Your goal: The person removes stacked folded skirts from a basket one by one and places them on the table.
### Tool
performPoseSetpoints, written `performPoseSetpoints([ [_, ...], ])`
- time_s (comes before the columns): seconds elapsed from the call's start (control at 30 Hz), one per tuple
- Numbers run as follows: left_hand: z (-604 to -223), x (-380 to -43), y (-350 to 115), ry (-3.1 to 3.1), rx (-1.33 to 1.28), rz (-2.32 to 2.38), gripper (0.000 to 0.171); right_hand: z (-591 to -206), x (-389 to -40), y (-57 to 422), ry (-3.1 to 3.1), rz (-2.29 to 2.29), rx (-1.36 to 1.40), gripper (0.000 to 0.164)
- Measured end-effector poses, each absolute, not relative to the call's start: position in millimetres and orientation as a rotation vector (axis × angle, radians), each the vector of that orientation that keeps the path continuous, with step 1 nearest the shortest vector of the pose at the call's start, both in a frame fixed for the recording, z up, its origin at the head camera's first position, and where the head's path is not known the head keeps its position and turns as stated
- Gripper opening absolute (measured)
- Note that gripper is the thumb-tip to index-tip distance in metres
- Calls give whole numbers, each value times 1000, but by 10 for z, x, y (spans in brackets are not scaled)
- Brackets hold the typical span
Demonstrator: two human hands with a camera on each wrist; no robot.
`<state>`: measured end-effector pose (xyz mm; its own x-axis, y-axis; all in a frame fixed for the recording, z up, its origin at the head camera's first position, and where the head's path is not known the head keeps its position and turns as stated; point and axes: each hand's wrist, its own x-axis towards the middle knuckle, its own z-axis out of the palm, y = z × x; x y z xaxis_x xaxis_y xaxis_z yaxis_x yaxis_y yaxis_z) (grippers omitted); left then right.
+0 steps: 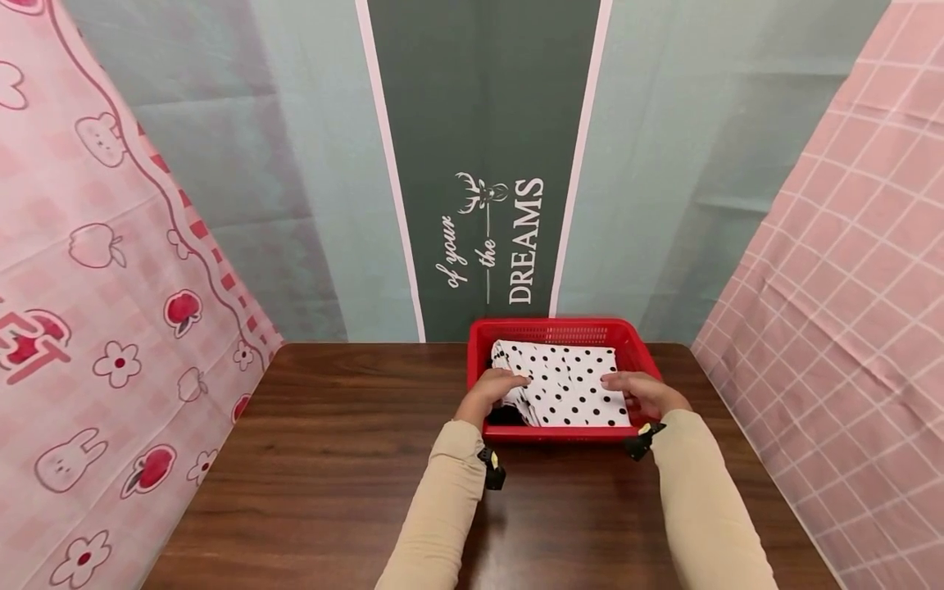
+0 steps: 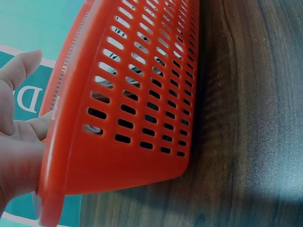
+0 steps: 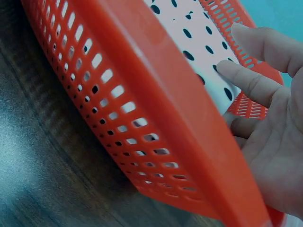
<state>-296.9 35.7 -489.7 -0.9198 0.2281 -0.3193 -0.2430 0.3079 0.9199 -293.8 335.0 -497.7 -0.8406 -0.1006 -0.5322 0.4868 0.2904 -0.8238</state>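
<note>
A folded white cloth with black polka dots (image 1: 568,383) lies in a red plastic basket (image 1: 560,434) at the table's back edge. My left hand (image 1: 492,392) reaches over the basket's left side, by the cloth's rumpled left edge. In the left wrist view its thumb (image 2: 23,66) is raised and its other fingers are partly hidden behind the rim. On the other side, my right hand (image 1: 649,392) reaches in with fingers loosely extended. Its index finger (image 3: 236,74) touches or nearly touches the cloth's right edge; the lower fingers are partly hidden.
Something black (image 1: 506,416) shows beneath the cloth at the basket's front left. The basket stands on a dark wooden table (image 1: 354,459). A green lettered curtain (image 1: 487,123) hangs behind, with pink patterned fabrics on the left (image 1: 147,369) and right (image 1: 833,328).
</note>
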Motion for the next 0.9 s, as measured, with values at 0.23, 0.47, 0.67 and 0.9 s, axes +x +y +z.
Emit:
performPoseSetpoints([
  [0.23, -4910, -2938, 348, 2161, 10, 1592, 47, -5060, -2929, 3340, 2048, -1637, 356, 64],
  [0.47, -4979, -2945, 357, 2124, 22, 1657, 45, -5132, -2937, 3283, 1970, -1725, 342, 64],
  [0.67, -5274, -3097, 435, 2084, -12, 1776, 44, -5161, -2943, 3263, 1869, -1837, 297, 62],
  [0.9, -5104, -2961, 424, 2077, 19, 1783, 59, -5167, -2954, 3196, 1979, -1743, 300, 64],
])
